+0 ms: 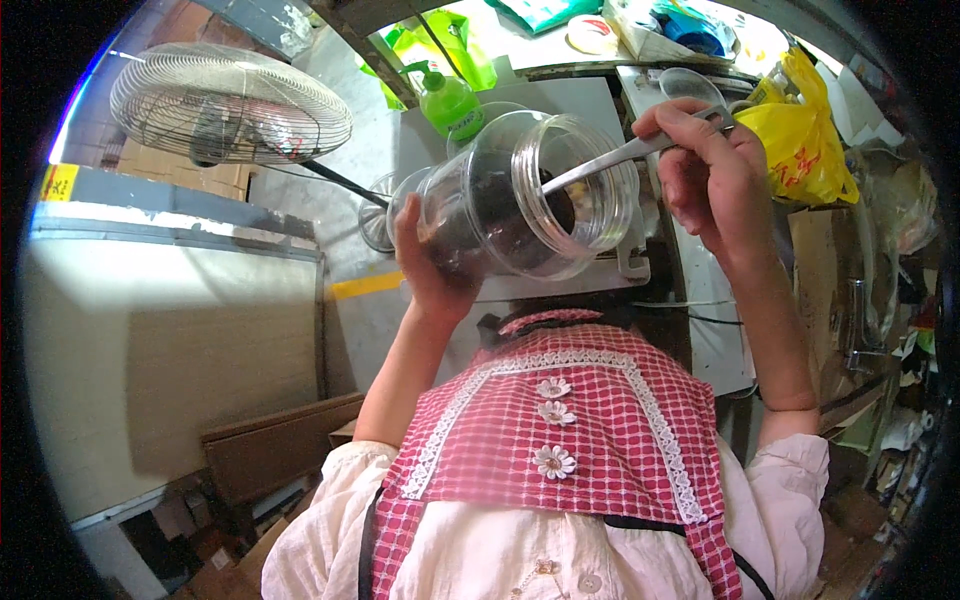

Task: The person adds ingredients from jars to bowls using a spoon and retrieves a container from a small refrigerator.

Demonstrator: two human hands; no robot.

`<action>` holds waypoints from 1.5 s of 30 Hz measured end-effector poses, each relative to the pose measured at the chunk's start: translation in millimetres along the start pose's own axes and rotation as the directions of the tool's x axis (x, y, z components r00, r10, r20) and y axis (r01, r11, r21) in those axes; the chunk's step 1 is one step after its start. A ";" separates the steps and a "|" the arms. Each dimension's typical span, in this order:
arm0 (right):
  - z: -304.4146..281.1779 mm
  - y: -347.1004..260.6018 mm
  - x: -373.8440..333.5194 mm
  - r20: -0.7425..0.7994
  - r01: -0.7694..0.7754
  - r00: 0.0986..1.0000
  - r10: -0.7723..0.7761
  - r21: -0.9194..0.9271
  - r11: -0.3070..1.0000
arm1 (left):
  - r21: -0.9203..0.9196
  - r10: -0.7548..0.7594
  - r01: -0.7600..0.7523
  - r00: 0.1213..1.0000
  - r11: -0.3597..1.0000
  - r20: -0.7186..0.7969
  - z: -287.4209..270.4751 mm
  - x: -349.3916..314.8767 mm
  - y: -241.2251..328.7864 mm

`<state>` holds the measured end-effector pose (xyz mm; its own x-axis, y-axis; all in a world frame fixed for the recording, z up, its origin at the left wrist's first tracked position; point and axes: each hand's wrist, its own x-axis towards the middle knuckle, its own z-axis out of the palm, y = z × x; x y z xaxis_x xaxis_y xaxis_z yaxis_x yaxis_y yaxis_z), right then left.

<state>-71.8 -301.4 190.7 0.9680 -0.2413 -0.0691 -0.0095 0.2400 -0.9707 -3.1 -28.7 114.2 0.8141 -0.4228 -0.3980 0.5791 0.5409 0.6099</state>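
A large clear jar (500, 215) lies tilted on its side in front of me, its wide mouth turned toward the right. Dark contents show through its wall; I cannot make out what they are. My left hand (436, 262) grips the jar near its base, the thumb up along the side. Closed around the handle of a long metal spoon (628, 153), my right hand (712, 165) is raised to the right of the mouth. The spoon slants down through the opening, and its bowl is hidden inside the jar.
A green pump bottle (447, 103) stands behind the jar on the pale table (585, 103). To the left is a standing fan (232, 105). A yellow plastic bag (800, 135) sits at the right, near a clear round lid (692, 88). Cardboard pieces (270, 435) lean low at left.
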 end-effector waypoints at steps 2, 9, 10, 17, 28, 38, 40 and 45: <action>-3.7 -1.8 3.5 -0.012 0.006 1.000 -0.006 0.003 1.000 | -0.013 0.009 -0.008 1.000 1.000 0.006 0.3 2.2 0.6; -8.8 -16.0 12.1 -0.087 0.032 0.996 -0.035 -0.042 0.999 | 0.017 0.032 -0.032 0.999 0.999 -0.021 -0.8 8.6 11.1; -9.8 -17.7 13.7 -0.093 0.058 0.994 -0.064 -0.071 0.996 | 0.042 0.021 -0.019 0.999 0.999 -0.040 -7.3 12.6 12.4; -22.6 -27.5 26.5 -0.221 0.075 0.972 -0.081 -0.031 0.997 | 0.149 0.059 -0.058 0.998 0.987 -0.001 -7.3 27.0 18.3; -63.2 -40.4 24.1 -0.318 0.135 0.938 -0.137 -0.028 0.990 | 0.191 0.059 -0.061 0.998 0.980 0.018 -1.5 38.9 22.0; -88.7 -23.4 13.9 -0.364 0.118 0.921 -0.141 -0.083 0.990 | 0.202 0.142 -0.130 0.989 0.971 -0.049 -3.5 37.1 38.2; -89.9 0.1 15.7 -0.350 0.060 0.933 -0.080 -0.066 0.996 | 0.189 0.130 -0.109 0.987 0.976 -0.100 -2.7 30.8 43.2; -62.7 54.7 5.2 -0.243 0.027 0.966 -0.084 -0.231 0.973 | 0.177 0.177 -0.162 0.981 0.971 -0.073 -1.8 26.4 48.0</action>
<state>-83.0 -348.5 122.9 0.8751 -0.4821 -0.0409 -0.0415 0.0094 -0.9991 46.3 -12.6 131.7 0.9049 -0.2655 -0.3327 0.4225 0.4652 0.7778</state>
